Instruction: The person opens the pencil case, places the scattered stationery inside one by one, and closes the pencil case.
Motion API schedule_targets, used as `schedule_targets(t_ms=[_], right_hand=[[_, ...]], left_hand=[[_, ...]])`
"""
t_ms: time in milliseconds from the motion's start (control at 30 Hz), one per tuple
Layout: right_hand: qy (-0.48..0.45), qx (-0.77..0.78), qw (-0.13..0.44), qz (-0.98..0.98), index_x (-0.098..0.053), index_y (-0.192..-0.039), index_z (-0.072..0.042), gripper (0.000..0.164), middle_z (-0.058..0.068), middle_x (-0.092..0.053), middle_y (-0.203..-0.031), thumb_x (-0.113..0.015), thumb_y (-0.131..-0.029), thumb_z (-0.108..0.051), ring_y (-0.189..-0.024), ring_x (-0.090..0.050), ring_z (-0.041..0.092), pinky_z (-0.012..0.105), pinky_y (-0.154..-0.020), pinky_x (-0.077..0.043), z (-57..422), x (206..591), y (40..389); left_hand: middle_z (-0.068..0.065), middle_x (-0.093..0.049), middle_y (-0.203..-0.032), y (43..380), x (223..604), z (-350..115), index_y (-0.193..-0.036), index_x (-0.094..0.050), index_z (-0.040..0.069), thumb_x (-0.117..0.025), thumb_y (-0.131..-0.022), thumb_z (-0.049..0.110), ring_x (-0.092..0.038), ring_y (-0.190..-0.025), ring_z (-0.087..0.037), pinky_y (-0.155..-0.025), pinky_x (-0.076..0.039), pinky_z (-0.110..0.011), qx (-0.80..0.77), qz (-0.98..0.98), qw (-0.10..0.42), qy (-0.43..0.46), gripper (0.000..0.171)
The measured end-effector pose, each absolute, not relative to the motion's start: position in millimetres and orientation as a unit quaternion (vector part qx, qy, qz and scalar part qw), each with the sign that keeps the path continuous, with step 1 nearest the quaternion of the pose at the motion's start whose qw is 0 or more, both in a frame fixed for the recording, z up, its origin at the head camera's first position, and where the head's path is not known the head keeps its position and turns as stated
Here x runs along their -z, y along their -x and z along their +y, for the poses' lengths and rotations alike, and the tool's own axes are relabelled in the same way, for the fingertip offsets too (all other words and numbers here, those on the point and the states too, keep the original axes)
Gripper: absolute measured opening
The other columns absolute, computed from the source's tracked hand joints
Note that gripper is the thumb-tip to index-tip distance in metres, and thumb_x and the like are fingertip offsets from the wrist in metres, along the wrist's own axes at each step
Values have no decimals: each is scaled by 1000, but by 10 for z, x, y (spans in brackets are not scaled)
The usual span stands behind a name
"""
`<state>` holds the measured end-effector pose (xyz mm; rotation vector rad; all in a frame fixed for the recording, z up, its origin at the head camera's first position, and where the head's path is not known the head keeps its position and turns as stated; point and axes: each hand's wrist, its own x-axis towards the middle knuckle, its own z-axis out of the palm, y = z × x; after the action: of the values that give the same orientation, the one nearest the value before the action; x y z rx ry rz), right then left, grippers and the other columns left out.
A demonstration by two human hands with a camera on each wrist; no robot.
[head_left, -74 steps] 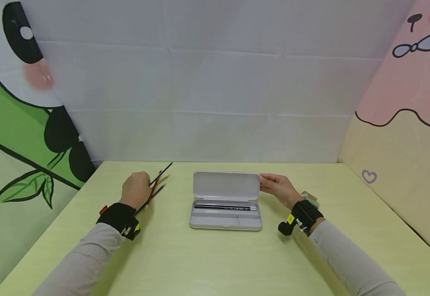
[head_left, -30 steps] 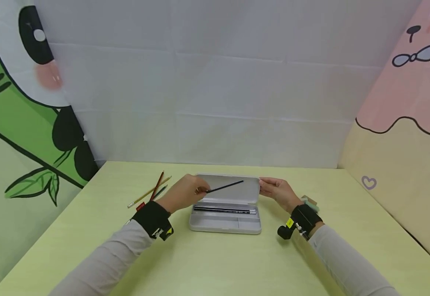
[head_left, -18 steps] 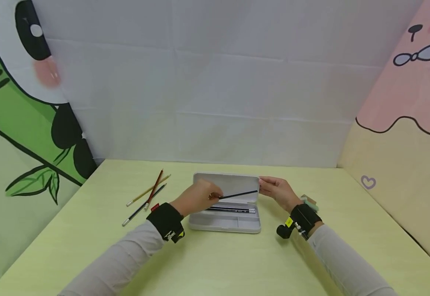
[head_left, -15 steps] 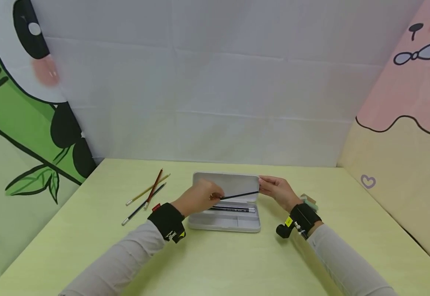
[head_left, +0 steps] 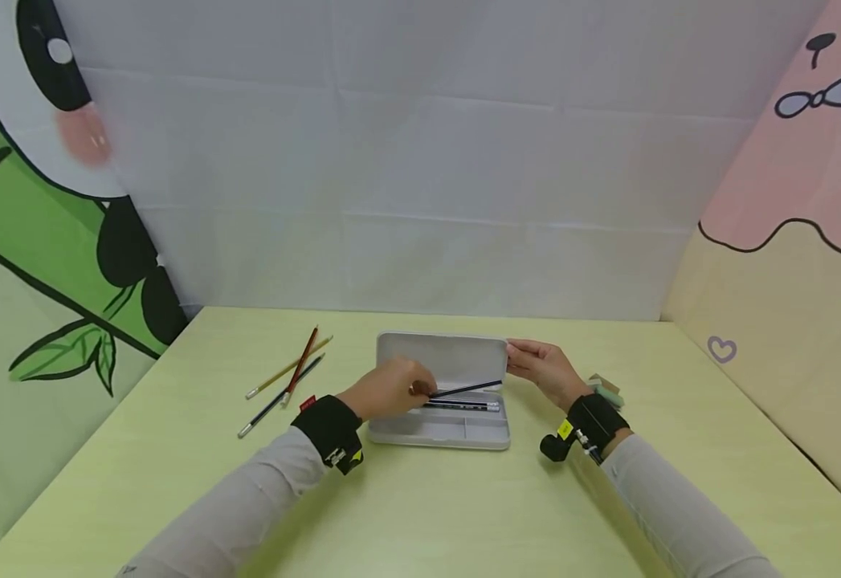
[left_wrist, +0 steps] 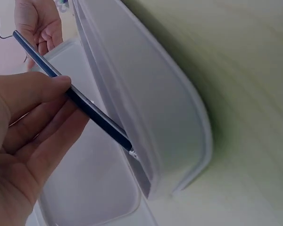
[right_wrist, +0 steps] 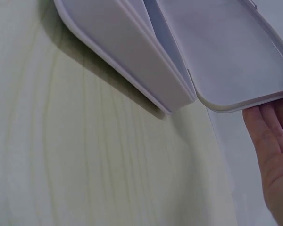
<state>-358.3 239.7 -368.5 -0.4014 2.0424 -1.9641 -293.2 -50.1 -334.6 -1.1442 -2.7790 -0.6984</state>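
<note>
A white pencil case [head_left: 420,433] stands on the table, lid [head_left: 456,353] raised. My left hand [head_left: 391,387] pinches a dark pencil [head_left: 471,389] between thumb and fingers, over the case's rear compartment. In the left wrist view the pencil [left_wrist: 96,115] is tilted, its lower end at the case's inner edge. Dark pencils [head_left: 467,406] with white ends lie in the rear compartment, partly hidden by my left hand. My right hand [head_left: 546,369] holds the lid at its right edge; in the right wrist view its fingers [right_wrist: 264,127] run up to the lid's rim, fingertips hidden.
Left of the case, a yellow pencil [head_left: 275,380], a red-brown pencil [head_left: 302,361] and a dark pencil [head_left: 275,405] lie crossed on the table [head_left: 420,514]. Small green and tan blocks [head_left: 606,389] sit behind my right wrist. A white backdrop [head_left: 420,160] closes the far side.
My left hand has carried the dark pencil from the pile on the left to the case, then lowered it toward the rear compartment. My right hand has stayed at the lid.
</note>
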Motion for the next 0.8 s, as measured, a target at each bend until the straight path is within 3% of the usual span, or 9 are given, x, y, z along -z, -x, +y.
schedule_targets(t_ms=[200,533,800], right_hand=[[148,681,141,703,-34,-142,14,58,-16,-66,-100,-54,-98,-18,-93,-68,-1,22,-93,-54,2404,3677,3581],[128,679,140,709,-38,-141,11,54,-13,-66,-104,-55,-98,-17,-94,-67,-1,25,-95,-54,2397,3688,3581],[137,681,139,706,-36,-141,12,54,-14,-66,-103,-54,-99,-15,-93,-68,-1,24,-94,-54,2402,3685,3587]], left_hand=[[-7,-75,-91,3019,3371,-532,-92,-75,5,-68,-85,0,-69,-82,-16,-71,-55,-18,223,-905,0,361,12],[-5,-75,-84,3107,3495,-508,-88,-76,5,-69,-82,-1,-66,-74,-11,-66,-52,-17,163,-899,29,405,11],[0,-69,-74,3155,3562,-468,-79,-73,8,-68,-81,-2,-50,-64,-3,-59,-41,-14,113,-895,42,429,12]])
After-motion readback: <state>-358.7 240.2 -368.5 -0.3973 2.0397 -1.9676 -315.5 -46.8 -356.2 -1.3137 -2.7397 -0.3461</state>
